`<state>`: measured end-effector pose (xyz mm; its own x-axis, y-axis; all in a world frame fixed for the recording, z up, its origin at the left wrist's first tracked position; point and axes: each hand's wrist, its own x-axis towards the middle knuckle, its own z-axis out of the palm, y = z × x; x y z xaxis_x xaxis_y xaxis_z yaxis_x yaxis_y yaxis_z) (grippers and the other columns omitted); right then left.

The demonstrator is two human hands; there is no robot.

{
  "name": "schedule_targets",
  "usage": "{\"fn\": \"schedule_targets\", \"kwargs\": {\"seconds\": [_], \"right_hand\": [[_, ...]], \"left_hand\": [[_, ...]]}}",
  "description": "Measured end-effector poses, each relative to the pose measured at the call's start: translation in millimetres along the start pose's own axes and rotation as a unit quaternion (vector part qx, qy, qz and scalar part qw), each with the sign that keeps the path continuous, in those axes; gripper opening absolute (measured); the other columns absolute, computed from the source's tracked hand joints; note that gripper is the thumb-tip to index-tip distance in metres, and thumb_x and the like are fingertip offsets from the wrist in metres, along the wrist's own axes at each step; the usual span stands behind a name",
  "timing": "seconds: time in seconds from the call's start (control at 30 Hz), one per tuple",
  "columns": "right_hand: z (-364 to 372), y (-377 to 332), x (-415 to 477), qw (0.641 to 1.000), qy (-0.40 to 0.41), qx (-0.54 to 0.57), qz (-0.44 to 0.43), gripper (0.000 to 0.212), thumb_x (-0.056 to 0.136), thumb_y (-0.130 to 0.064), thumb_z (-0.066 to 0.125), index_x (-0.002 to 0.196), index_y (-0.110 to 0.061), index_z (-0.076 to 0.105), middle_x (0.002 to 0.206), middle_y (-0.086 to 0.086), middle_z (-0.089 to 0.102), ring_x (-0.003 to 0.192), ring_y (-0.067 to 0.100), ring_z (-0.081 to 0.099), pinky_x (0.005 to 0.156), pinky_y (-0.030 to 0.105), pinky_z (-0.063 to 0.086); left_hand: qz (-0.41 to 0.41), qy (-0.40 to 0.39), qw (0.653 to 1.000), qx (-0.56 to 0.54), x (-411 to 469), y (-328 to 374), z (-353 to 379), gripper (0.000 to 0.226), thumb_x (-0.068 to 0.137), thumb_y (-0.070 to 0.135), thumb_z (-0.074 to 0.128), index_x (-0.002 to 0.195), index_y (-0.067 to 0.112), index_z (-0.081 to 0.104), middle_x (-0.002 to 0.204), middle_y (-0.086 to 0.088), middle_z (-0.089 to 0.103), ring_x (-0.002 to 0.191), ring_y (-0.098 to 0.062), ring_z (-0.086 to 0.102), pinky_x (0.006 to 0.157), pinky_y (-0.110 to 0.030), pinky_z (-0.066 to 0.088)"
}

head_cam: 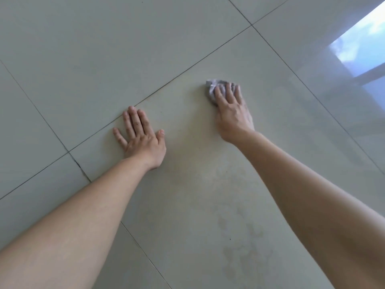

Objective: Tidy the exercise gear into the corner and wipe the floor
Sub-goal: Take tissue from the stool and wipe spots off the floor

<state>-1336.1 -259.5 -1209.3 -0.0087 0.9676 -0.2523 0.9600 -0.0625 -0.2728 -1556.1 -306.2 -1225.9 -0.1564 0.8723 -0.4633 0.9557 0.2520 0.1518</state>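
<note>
- Right hand (231,109), at the far side of the big floor tile (187,195): fingers laid nearly straight over a crumpled grey cloth (211,89), pressing it to the floor rather than clutching it. The thumb is hidden from where I stand.
- And the left hand (141,140)?
- Flat on the same tile, fingers spread, tips at the grout line (187,70), holding nothing. It reads as a prop for the body's weight.
- Where is the exercise gear?
- Nowhere in sight; only tiles, and a window's reflection (362,42) at the upper right. I judge wiping to be the step in hand.
- What could go wrong from here?
- Three things, I think. First, the cloth is bunched small, with part of it ahead of the fingertips. A stroke under flat fingers could let it slip out and leave bare skin dragging on the tile. Second, the tile is glossy, and if it is damp the propping palm could slide under load. Third, the dull smudges (245,253) beside the right forearm lie well behind the cloth, so strokes kept at arm's reach would miss them.
</note>
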Motion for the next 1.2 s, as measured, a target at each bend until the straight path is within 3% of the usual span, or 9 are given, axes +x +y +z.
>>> {"fn": "schedule_targets", "kwargs": {"seconds": [0.2,0.33,0.53,0.73,0.83,0.93,1.03,1.1,1.2], "right_hand": [[4.5,1.0,-23.6,0.991,-0.053,-0.029,-0.119,0.067,0.098,-0.009,0.031,0.159,-0.026,0.01,0.167,0.005,-0.002,0.154,0.025,-0.007,0.124,0.034,-0.002],[-17.7,70.8,-9.2,0.999,0.0,-0.018,0.031,0.067,0.098,-0.012,0.032,0.16,-0.023,0.008,0.167,0.008,-0.002,0.154,0.027,-0.006,0.124,0.037,0.003],[-46.0,140.2,29.0,0.985,0.032,0.002,0.167,0.067,0.096,-0.011,0.033,0.159,-0.018,0.011,0.166,0.015,0.002,0.153,0.035,-0.002,0.124,0.042,0.008],[-61.2,128.1,125.6,0.962,0.089,0.075,0.249,0.074,0.09,-0.004,0.034,0.159,-0.021,0.015,0.167,0.01,0.002,0.153,0.032,-0.004,0.124,0.037,0.001],[-57.2,93.1,157.1,0.972,0.096,0.067,0.206,0.077,0.086,-0.002,0.033,0.158,-0.024,0.018,0.167,0.006,0.005,0.153,0.031,-0.003,0.125,0.039,0.002],[-41.4,41.8,141.0,0.997,0.057,0.041,0.035,0.067,0.088,-0.008,0.037,0.153,-0.027,0.032,0.164,0.004,0.018,0.152,0.029,0.009,0.123,0.041,0.012],[-18.8,11.7,87.6,0.993,-0.008,0.023,-0.117,0.06,0.098,-0.016,0.035,0.156,-0.027,0.026,0.166,0.002,0.014,0.153,0.027,0.005,0.124,0.037,0.004],[-13.8,27.5,47.9,0.99,-0.024,0.021,-0.135,0.059,0.099,-0.018,0.034,0.157,-0.026,0.024,0.166,0.001,0.013,0.154,0.025,0.004,0.124,0.037,0.002],[-22.0,101.1,-9.2,0.999,-0.004,0.026,-0.029,0.062,0.099,-0.015,0.036,0.158,-0.025,0.021,0.167,0.001,0.01,0.154,0.024,0.002,0.125,0.039,0.003]], "left_hand": [[-0.017,0.045,0.999,-0.004,-4.4,5.4,2.3,0.074,0.098,0.039,0.026,0.155,0.005,-0.008,0.162,-0.01,-0.023,0.149,-0.023,-0.021,0.117,-0.058,-0.01],[0.048,0.08,0.996,-0.006,3.6,34.6,-1.8,0.082,0.098,0.052,0.029,0.155,0.008,-0.01,0.16,-0.014,-0.027,0.148,-0.027,-0.023,0.116,-0.062,-0.008],[0.101,-0.085,0.989,0.062,30.4,90.4,-12.6,0.147,0.047,0.104,0.032,0.144,0.018,-0.037,0.15,-0.011,-0.045,0.137,-0.03,-0.043,0.107,-0.07,-0.017],[0.093,-0.143,0.981,0.089,29.6,89.9,-17.8,0.17,0.026,0.103,0.048,0.136,0.015,-0.047,0.14,-0.012,-0.056,0.131,-0.033,-0.05,0.107,-0.072,-0.013],[0.088,-0.149,0.98,0.095,30.5,92.6,-18.2,0.169,0.027,0.104,0.046,0.136,0.016,-0.048,0.139,-0.012,-0.058,0.129,-0.033,-0.052,0.107,-0.071,-0.015],[0.082,-0.159,0.979,0.099,28.5,93.3,-23.3,0.168,0.028,0.103,0.047,0.136,0.017,-0.048,0.138,-0.01,-0.058,0.129,-0.032,-0.053,0.107,-0.071,-0.015],[0.072,-0.166,0.979,0.098,25.2,96.0,-28.7,0.167,0.027,0.103,0.048,0.135,0.019,-0.048,0.138,-0.008,-0.059,0.13,-0.03,-0.052,0.108,-0.069,-0.015],[0.065,-0.169,0.979,0.096,23.6,99.2,-33.7,0.169,0.024,0.103,0.049,0.137,0.02,-0.046,0.14,-0.008,-0.057,0.131,-0.029,-0.051,0.109,-0.068,-0.016],[0.062,-0.181,0.976,0.106,20.1,102.8,-39.3,0.172,0.02,0.102,0.05,0.138,0.021,-0.045,0.143,-0.008,-0.055,0.133,-0.031,-0.048,0.107,-0.068,-0.015]]}}
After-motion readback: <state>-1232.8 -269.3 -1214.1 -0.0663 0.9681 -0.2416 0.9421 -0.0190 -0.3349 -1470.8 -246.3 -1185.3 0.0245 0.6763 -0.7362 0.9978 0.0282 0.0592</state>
